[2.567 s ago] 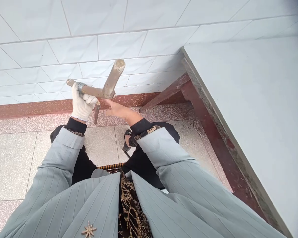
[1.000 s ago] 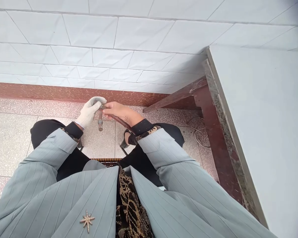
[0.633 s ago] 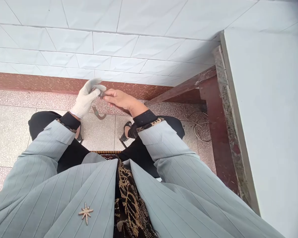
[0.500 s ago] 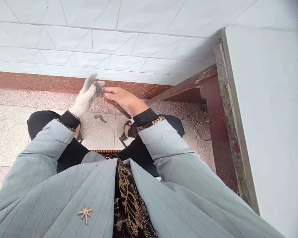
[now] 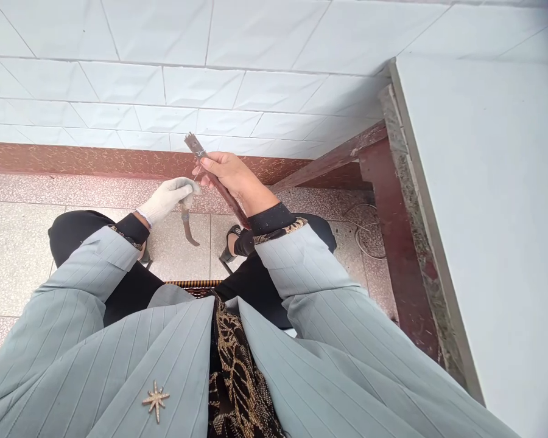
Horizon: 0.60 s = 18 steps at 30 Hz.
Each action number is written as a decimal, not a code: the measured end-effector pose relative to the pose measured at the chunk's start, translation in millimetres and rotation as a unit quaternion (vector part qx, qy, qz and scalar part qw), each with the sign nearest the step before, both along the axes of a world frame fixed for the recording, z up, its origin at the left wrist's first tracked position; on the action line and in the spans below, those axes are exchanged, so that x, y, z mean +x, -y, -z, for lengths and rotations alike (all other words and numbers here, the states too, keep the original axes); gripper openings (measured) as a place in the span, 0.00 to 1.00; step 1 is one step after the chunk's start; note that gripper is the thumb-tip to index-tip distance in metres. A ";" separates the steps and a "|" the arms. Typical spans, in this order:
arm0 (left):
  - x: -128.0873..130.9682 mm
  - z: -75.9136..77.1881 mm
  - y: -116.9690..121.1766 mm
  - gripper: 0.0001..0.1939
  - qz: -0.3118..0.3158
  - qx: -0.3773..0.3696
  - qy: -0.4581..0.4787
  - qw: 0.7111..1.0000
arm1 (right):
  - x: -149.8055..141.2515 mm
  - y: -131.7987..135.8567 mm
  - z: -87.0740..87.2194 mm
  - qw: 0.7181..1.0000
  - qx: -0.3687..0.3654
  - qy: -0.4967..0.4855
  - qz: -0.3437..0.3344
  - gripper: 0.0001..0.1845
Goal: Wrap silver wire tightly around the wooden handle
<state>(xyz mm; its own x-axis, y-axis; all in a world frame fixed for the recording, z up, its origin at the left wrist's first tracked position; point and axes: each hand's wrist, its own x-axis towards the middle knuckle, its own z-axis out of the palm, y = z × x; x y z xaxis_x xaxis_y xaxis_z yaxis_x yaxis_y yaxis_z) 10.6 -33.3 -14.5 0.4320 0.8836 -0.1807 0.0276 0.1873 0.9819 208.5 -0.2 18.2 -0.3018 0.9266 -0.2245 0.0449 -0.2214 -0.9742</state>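
My right hand, bare, is wrapped round a dark brown stick that slants up and left. The stick's upper end looks flat and ragged. Silvery wire is wound just below that end, and a thin strand of it runs down to the left. My left hand, in a white knit glove, sits lower and to the left with its fingers pinched on this strand. Directly below the glove shows a curved brown piece with a greyish band; I cannot tell whether it joins the stick.
A white-topped table with a dark red wooden frame stands to the right. Ahead rises a white tiled wall with a reddish skirting. A pale cable lies coiled on the speckled floor. A woven seat edges in between the knees.
Earlier my left hand gripped the wood, then was at the stick's end; now it has come down and away, drawing a wire strand. My right hand went from apart to holding the stick.
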 end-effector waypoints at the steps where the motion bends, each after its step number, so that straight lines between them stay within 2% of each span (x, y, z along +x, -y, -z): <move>1: -0.1 -1.2 0.9 0.09 0.023 -0.001 -0.016 1.000 | 3.5 -0.5 -2.7 1.000 0.008 0.024 0.014 0.16; 3: -0.2 -3.7 3.0 0.09 0.062 0.007 -0.051 0.997 | 11.5 -1.4 -8.7 0.994 0.031 0.096 0.036 0.13; 5: -1.0 -6.8 4.6 0.09 0.097 0.025 -0.085 0.991 | 18.8 -2.2 -14.0 0.978 0.059 0.198 0.031 0.10; 8: -4.1 -14.1 4.8 0.08 0.161 0.065 -0.154 0.973 | 25.0 -3.5 -18.1 0.925 0.095 0.363 -0.054 0.06; 11: -7.4 -24.6 3.6 0.09 0.180 0.104 -0.219 0.953 | 24.8 -4.3 -18.7 0.857 0.111 0.482 -0.144 0.10; 15: -9.9 -38.3 2.9 0.12 0.158 0.171 -0.285 0.930 | 17.3 -0.1 -18.1 0.790 0.102 0.555 -0.242 0.16; 18: -10.4 -44.3 2.3 0.13 0.152 0.226 -0.318 0.908 | 10.4 7.8 -16.9 0.747 0.124 0.563 -0.331 0.13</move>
<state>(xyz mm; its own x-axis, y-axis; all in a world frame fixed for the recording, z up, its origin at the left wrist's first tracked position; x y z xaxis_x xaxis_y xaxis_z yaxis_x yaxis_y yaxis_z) 0.3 -35.6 29.9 0.6037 0.7869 -0.1278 0.5986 -0.3415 0.7246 218.9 -8.0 35.1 -0.4620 0.7128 -0.5277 0.8862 0.3948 -0.2426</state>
